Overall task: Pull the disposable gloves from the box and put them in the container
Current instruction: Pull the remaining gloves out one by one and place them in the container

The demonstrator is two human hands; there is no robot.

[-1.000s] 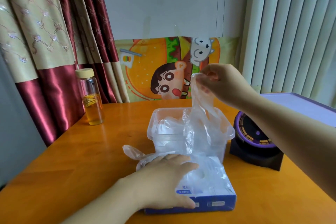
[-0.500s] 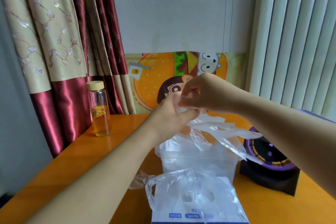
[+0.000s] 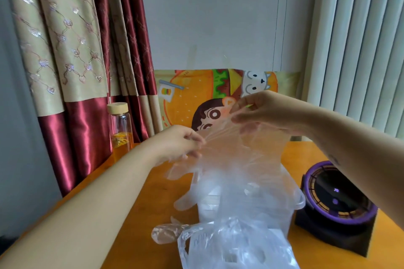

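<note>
- Hands now spread apart, no longer bunched together; glove (image 3: 227, 155) stretched wide between them, centre frame.
- Left hand (image 3: 179, 144) pinches the glove's left edge.
- Right hand (image 3: 269, 113) pinches the right edge, slightly higher.
- Glove hangs above the container (image 3: 300, 202); loose gloves (image 3: 236, 244) heaped at bottom centre.

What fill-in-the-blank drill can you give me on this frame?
The left hand and right hand pinch one clear glove; the ___ hand is higher.
The bottle holds ___ liquid.
The device beside the container has a ___ rim.
Missing: right, orange, purple.
</note>
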